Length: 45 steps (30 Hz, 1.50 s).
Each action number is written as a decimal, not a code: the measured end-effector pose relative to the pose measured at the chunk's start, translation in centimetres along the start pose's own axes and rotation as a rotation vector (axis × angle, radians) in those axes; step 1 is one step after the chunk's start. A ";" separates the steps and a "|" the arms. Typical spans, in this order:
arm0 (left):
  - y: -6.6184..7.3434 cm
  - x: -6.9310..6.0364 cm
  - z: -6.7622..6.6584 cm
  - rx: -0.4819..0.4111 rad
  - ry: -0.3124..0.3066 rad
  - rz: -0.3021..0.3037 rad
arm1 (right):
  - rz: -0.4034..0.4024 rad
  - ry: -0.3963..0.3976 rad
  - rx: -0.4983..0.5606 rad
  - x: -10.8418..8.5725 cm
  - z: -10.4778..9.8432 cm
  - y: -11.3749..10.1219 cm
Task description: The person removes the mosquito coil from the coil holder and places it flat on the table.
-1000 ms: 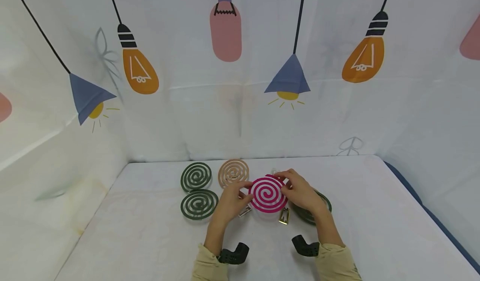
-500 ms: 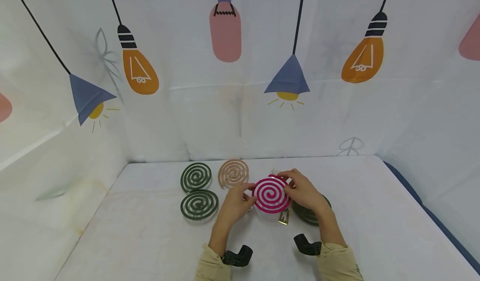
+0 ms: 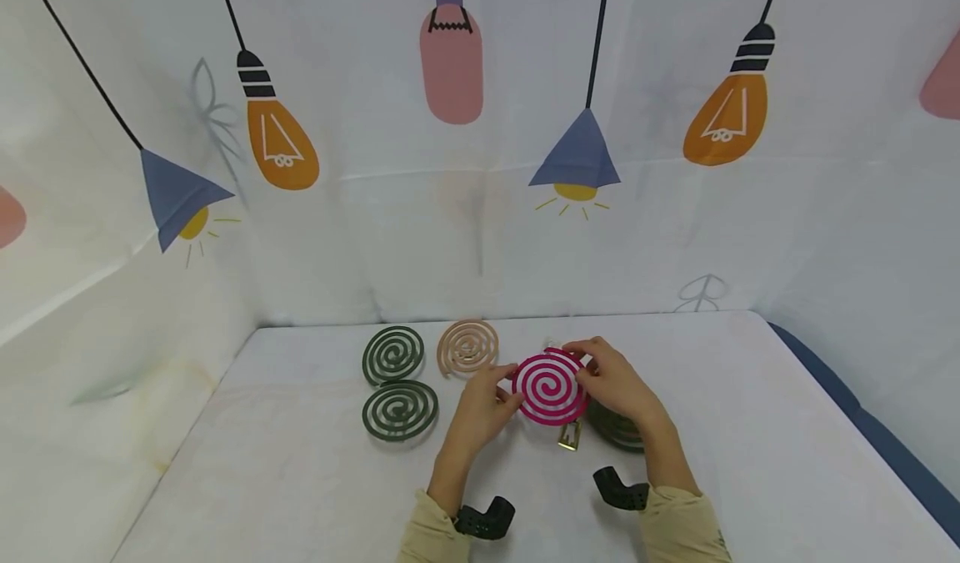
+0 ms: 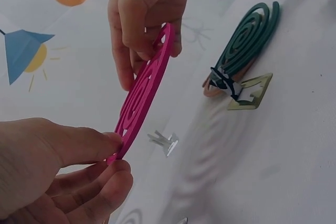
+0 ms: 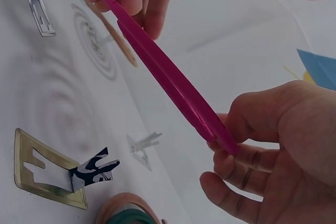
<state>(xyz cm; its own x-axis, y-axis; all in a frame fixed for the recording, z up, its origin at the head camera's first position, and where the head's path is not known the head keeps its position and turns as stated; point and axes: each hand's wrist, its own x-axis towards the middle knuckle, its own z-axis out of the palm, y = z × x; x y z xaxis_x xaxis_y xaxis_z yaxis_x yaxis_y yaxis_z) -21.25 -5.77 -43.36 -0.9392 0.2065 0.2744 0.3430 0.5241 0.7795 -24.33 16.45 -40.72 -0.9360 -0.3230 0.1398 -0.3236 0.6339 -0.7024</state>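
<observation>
Raised above the table is a pink mosquito coil (image 3: 551, 388), tilted, its spiral face showing in the head view. My left hand (image 3: 482, 409) pinches its left edge between thumb and fingers. Its upper right edge is pinched by my right hand (image 3: 617, 386). Both wrist views show the coil nearly edge-on, with a hand at each end. Below it on the table lies a gold metal coil stand (image 5: 23, 179) with a bent-up tab. A silver stand (image 4: 169, 144) is farther back. Under my right wrist is a green coil (image 4: 247, 38), partly hidden, with a brownish coil edge beneath it.
Two green coils (image 3: 393, 354) lie one behind the other on the left. Beside them at the back is a tan coil (image 3: 467, 348). Another silver stand (image 5: 39, 11) shows in the right wrist view. A white lamp-print cloth (image 3: 480, 238) hangs behind the table.
Both hands have shifted slightly right, carrying the pink coil along. The silver stand by my left hand, seen a second ago in the head view, is now covered by that hand.
</observation>
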 end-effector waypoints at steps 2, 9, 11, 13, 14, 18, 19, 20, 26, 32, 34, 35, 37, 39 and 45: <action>0.1 0.0 0.1 -0.002 0.001 -0.003 | 0.001 -0.001 -0.002 0.0 0.0 0.1; 0.2 -0.1 0.3 -0.016 0.007 0.006 | -0.001 -0.001 -0.007 -0.1 -0.2 0.2; 0.3 0.0 0.4 -0.022 0.009 0.009 | 0.004 -0.005 -0.002 -0.1 -0.2 0.3; 0.3 0.0 0.5 -0.024 0.011 0.011 | 0.007 -0.004 0.001 -0.1 -0.3 0.4; 0.3 0.0 0.5 -0.026 0.012 0.012 | 0.008 -0.005 0.005 -0.1 -0.3 0.4; 0.4 0.0 0.7 -0.023 0.013 0.004 | 0.011 -0.007 0.007 -0.1 -0.4 0.7; 0.4 0.0 0.7 -0.023 0.014 0.002 | 0.010 -0.008 0.007 -0.1 -0.5 0.8; 0.4 0.0 0.7 -0.023 0.016 -0.001 | 0.009 -0.009 0.007 -0.1 -0.5 0.8; 0.6 0.0 0.8 -0.024 0.021 0.007 | 0.007 -0.002 0.007 -0.1 -0.7 0.9; 0.5 -0.1 1.1 -0.010 0.033 0.012 | 0.018 0.002 -0.001 -0.2 -0.7 0.8; 0.5 -0.1 1.1 -0.005 0.034 0.011 | 0.024 0.004 -0.005 -0.2 -0.7 0.8; 0.5 -0.1 1.1 -0.001 0.034 0.009 | 0.025 0.004 -0.007 -0.2 -0.7 0.8; 0.5 -0.2 1.2 0.000 0.031 0.004 | 0.025 0.005 -0.009 -0.2 -0.8 0.8; 0.5 -0.2 1.2 -0.001 0.031 0.000 | 0.024 0.005 -0.010 -0.3 -0.8 0.8; 0.6 -0.1 1.3 0.017 0.024 0.009 | 0.008 0.007 -0.022 -0.2 -1.0 1.1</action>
<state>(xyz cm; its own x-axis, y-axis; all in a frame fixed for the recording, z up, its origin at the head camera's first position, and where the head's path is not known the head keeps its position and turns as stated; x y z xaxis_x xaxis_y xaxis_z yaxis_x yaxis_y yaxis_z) -20.92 -4.44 -43.64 -0.9362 0.1913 0.2949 0.3514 0.5364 0.7673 -24.60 17.88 -40.86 -0.9394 -0.3133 0.1394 -0.3194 0.6515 -0.6882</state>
